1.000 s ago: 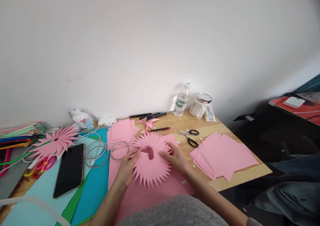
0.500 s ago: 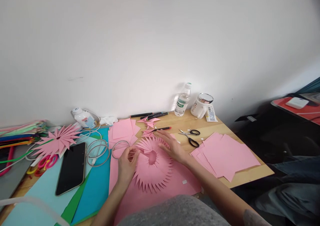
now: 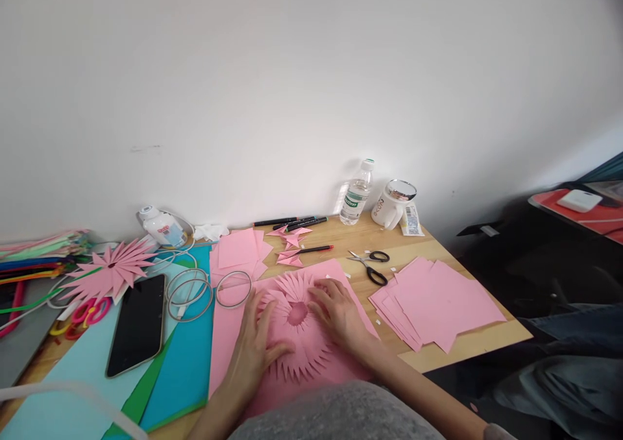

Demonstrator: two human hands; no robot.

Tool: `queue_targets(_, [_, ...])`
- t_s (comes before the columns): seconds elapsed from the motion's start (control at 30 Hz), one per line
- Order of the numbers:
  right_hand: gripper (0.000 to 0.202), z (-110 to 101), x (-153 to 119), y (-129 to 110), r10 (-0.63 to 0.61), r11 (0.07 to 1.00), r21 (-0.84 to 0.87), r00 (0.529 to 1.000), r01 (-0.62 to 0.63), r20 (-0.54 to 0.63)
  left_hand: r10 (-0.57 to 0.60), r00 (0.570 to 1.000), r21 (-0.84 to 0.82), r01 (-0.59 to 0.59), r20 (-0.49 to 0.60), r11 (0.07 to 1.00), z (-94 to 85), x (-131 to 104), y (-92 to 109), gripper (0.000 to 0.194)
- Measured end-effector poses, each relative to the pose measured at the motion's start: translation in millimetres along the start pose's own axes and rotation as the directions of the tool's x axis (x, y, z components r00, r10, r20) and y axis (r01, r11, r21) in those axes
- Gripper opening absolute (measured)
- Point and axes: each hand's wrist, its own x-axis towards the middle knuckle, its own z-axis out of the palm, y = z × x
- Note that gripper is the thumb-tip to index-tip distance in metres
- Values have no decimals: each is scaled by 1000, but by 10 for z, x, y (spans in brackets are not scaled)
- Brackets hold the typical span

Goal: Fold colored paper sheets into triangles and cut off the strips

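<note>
A round pleated pink paper flower point(image 3: 304, 348) with pointed tips and a hole in the middle lies on a large pink sheet point(image 3: 226, 362). My left hand point(image 3: 256, 342) rests on its left side, fingers stretched and thumb spread over the folds. On the opposite side, my right hand point(image 3: 338, 313) lies against the right edge with its fingers bent and apart. Both palms cover part of the outer points. Just beyond the flower are small folded pink paper pieces point(image 3: 291, 258) and a black pen with a red tip point(image 3: 314, 250).
Black scissors point(image 3: 374, 268) and stacked pink squares point(image 3: 445, 297) lie right. Behind stand a water bottle point(image 3: 357, 193) and a white mug point(image 3: 390, 209). To the left are a phone point(image 3: 136, 326), a coiled cable point(image 3: 189, 295), blue paper point(image 3: 180, 368) and another pink paper flower point(image 3: 109, 268).
My left hand has gone from pinching a fold at the upper left to lying spread on the flower. My right hand has come down and nearer along the right edge.
</note>
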Motion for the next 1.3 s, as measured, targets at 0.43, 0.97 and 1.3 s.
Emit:
queue_targets(0.43, [33,-22,287,181,-252,951,218,956,217,150,146,989,161,-149,33,976,149,-6,-4,45])
queue_targets(0.97, [31,94,245,126,-283,950,168,953,263,108,198,976,194,-213,90,958,144,20,-32,42])
queue_targets(1.3, [27,154,233,125,-284,955,111,956,276,67,184,975,195,-206,125,959,161,18,-4,41])
